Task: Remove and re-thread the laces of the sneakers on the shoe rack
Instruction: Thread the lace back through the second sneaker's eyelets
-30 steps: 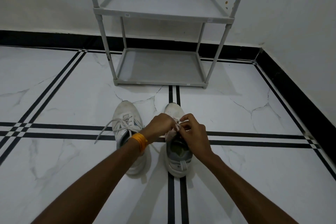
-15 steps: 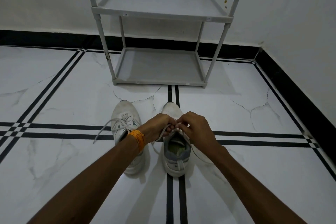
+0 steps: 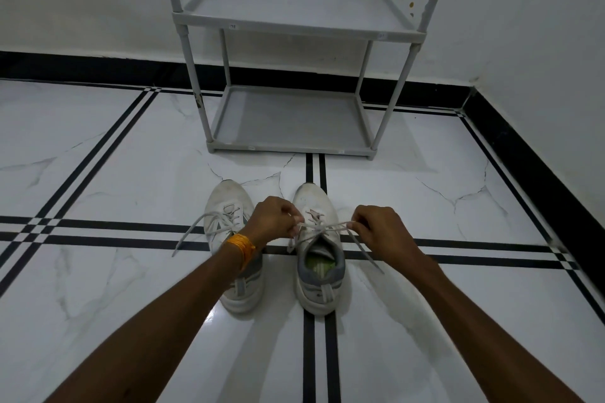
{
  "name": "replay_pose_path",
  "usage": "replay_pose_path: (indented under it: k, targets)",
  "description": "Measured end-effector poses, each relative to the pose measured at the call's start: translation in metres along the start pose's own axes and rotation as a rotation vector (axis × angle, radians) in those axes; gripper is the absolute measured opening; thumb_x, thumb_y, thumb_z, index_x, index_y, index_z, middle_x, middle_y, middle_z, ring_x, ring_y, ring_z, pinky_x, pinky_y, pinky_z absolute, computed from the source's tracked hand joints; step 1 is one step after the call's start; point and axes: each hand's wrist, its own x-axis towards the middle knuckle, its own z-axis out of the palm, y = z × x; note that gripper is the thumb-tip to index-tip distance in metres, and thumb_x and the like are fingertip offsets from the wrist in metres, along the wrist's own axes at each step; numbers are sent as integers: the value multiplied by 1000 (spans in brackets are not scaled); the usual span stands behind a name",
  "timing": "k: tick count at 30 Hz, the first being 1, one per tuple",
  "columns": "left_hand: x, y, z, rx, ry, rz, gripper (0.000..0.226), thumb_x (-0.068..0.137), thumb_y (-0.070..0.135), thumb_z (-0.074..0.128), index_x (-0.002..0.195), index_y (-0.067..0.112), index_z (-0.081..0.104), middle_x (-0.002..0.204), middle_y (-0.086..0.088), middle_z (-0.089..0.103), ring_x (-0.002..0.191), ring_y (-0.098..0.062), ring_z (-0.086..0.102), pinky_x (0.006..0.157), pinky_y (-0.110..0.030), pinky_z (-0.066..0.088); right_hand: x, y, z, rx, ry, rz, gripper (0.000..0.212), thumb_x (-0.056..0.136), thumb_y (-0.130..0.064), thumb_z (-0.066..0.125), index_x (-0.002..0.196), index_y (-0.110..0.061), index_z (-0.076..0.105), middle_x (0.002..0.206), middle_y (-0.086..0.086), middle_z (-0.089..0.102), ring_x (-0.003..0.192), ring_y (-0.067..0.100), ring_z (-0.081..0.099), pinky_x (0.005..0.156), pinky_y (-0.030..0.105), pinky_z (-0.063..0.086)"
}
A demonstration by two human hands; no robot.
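Two white sneakers stand side by side on the floor, toes pointing away from me. My left hand [image 3: 273,219] and my right hand [image 3: 381,227] each pinch one end of the white lace [image 3: 327,226] of the right sneaker [image 3: 319,258], stretched taut across its top eyelets. The lace's right tail hangs down past my right hand onto the floor. The left sneaker [image 3: 229,206] lies partly under my left wrist, and its loose lace [image 3: 193,232] trails out to the left. An orange band sits on my left wrist.
A grey two-shelf shoe rack [image 3: 294,26] stands against the white wall beyond the sneakers, both shelves bare. The floor is white marble tile with black stripes. A black skirting runs along the back wall and the right wall, which meet in a corner at the right.
My hands, close together over the right sneaker's tongue before, have moved apart sideways. The lace is now pulled tight between them. The sneakers have not moved.
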Motion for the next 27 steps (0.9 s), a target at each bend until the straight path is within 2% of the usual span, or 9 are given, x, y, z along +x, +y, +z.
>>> replay_pose_path:
  k: [5,7,10,12,15,17,20,23,27]
  targets:
    - [-2,-19,3,482,50,217,11,81,8,67,88,9,76,83,-10,77,77,-23,70,70,-24,52,-26,19,18,-60,-93,67,19,92,-25,61,80,-10,64,68,-4,56,62,15,49,57,28,31]
    - [-3,-24,6,518,68,248,12,80,7,64,86,11,74,83,-9,76,78,-25,69,70,-26,53,-26,17,22,-30,-83,102,19,91,-24,62,76,-12,61,65,-4,55,59,14,49,51,26,31]
    - [-2,-31,8,454,114,245,11,82,3,59,82,8,69,76,-15,72,73,-32,69,68,-42,60,-23,14,23,79,-78,157,21,91,-18,60,71,-15,54,62,-2,56,59,16,50,53,28,34]
    - [-1,-32,8,495,153,251,9,81,1,58,84,6,65,80,-19,71,77,-38,67,69,-40,57,-21,10,24,82,-71,157,19,93,-18,54,74,-14,51,65,2,57,62,21,53,56,32,37]
    - [-5,-28,9,822,133,267,19,81,4,57,100,0,59,97,-23,67,91,-39,62,70,-33,41,-23,9,30,-100,-86,103,18,97,-23,43,80,-16,43,69,2,55,62,24,51,56,34,36]
    - [-7,-29,10,932,117,284,23,83,2,55,106,-2,56,104,-24,65,96,-38,61,74,-35,42,-28,12,35,-276,-79,73,17,97,-29,39,84,-19,39,71,1,57,61,24,49,55,32,33]
    - [-7,-27,11,1005,128,260,24,85,2,54,108,-1,54,108,-22,64,99,-36,63,77,-35,45,-34,15,42,-377,-75,115,17,97,-34,38,94,-21,49,80,1,66,68,24,61,55,31,38]
    - [-7,-26,12,1050,117,232,25,85,1,52,109,1,54,112,-19,62,102,-34,61,81,-37,45,-34,15,51,-269,-95,245,23,97,-33,39,97,-18,56,85,4,67,76,26,64,63,34,45]
    - [-8,-28,14,878,171,151,20,88,8,49,105,-1,54,104,-19,63,95,-33,60,71,-34,37,-31,7,60,205,-174,433,34,100,-25,38,71,-12,51,76,7,57,71,24,53,65,34,40]
